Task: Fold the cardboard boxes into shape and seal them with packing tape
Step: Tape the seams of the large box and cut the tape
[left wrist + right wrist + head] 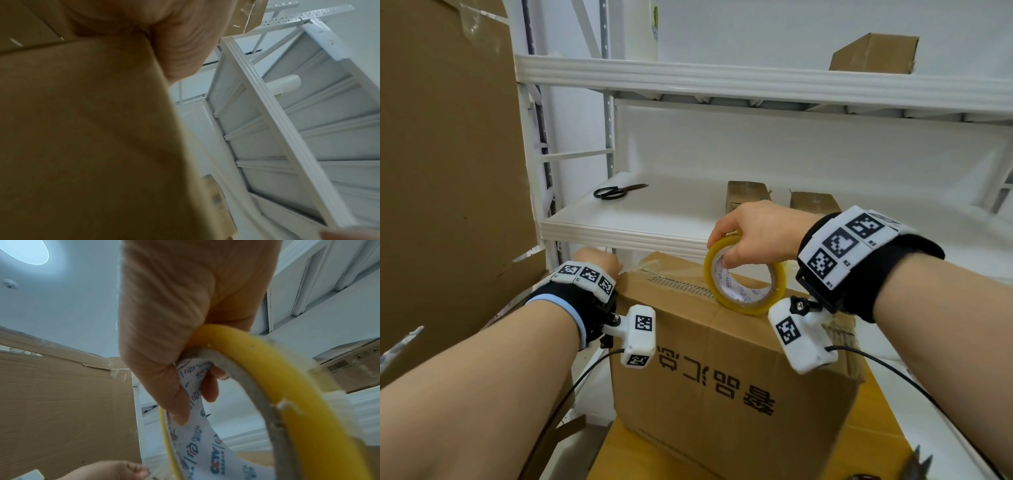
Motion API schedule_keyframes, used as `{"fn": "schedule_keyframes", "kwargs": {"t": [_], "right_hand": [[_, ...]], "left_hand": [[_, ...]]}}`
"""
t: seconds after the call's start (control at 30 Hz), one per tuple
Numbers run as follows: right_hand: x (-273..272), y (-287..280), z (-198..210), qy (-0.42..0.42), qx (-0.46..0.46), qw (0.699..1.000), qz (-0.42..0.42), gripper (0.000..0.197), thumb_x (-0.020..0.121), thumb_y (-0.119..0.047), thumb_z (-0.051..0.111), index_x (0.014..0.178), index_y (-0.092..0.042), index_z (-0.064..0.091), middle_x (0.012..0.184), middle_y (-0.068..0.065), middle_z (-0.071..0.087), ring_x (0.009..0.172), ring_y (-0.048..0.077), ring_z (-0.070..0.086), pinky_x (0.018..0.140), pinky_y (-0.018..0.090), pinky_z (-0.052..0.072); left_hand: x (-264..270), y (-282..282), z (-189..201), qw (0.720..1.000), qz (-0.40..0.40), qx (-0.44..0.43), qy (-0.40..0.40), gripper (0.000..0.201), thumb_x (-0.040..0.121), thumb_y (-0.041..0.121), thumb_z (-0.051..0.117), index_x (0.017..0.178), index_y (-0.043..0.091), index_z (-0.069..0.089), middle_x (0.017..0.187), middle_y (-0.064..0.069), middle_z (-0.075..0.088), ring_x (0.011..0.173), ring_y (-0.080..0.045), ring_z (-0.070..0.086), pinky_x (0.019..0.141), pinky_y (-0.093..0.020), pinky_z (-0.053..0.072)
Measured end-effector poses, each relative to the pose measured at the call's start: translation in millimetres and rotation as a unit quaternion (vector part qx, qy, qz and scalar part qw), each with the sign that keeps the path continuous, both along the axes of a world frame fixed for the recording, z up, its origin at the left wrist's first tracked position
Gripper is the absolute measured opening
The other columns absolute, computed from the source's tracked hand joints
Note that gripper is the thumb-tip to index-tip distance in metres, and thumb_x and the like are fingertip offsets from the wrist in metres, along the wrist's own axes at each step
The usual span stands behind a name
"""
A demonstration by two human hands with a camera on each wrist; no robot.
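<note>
Presently the right hand (753,233) fingers (211,386) curl through the core of the tape (744,277), a yellowish roll standing upright on the top seam of the box (722,377). Left hand (599,262) sits at the box's far left top edge; its finger state cannot be told. White shelf (640,219) close behind carries scissors (616,192).

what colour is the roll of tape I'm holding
Yellow tape roll, white printed core inside; clearest in the head view.
</note>
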State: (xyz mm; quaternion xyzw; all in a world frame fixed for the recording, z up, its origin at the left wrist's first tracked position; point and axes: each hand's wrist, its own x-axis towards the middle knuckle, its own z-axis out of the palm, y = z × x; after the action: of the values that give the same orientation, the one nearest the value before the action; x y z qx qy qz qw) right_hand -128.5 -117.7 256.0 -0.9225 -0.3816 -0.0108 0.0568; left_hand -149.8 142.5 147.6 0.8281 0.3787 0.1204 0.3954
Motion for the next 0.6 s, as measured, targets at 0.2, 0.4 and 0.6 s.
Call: {"fn": "schedule_keyframes", "kwargs": {"t": [0.2,0.4,0.6], "right_hand": [[-2,3,-1,-0.012,-0.012,1.0,-0.001,0.03,0.086,-0.036,0.07,0.116,-0.035,0.067,0.103,-0.012,0.066,0.091,0.008,0.062,0.082,0.033,0.058],[-3,-1,0,-0.003,-0.007,1.0,-0.001,0.037,0.085,-0.037,0.071,0.122,-0.038,0.064,0.112,-0.011,0.065,0.098,0.011,0.061,0.087,0.034,0.056],[-2,-14,-5,0.048,0.056,0.997,0.013,0.058,0.079,-0.032,0.077,0.126,-0.037,0.042,0.101,0.006,0.065,0.08,0.022,0.068,0.067,0.042,0.061]], "left_hand": [[4,-26,9,0.987,-0.039,0.137,-0.074,0.026,0.089,0.029,0.062,0.082,0.008,0.075,0.082,-0.011,0.072,0.08,-0.029,0.066,0.075,-0.035,0.054],[2,-49,0,0.963,-0.085,0.255,0.024,0.032,0.095,0.038,0.056,0.089,0.011,0.072,0.086,-0.009,0.069,0.076,-0.026,0.064,0.062,-0.031,0.047],[-2,-54,3,0.953,-0.13,0.264,0.077,0.038,0.103,0.038,0.041,0.116,0.013,0.067,0.111,-0.011,0.067,0.098,-0.027,0.063,0.079,-0.033,0.047]]}}
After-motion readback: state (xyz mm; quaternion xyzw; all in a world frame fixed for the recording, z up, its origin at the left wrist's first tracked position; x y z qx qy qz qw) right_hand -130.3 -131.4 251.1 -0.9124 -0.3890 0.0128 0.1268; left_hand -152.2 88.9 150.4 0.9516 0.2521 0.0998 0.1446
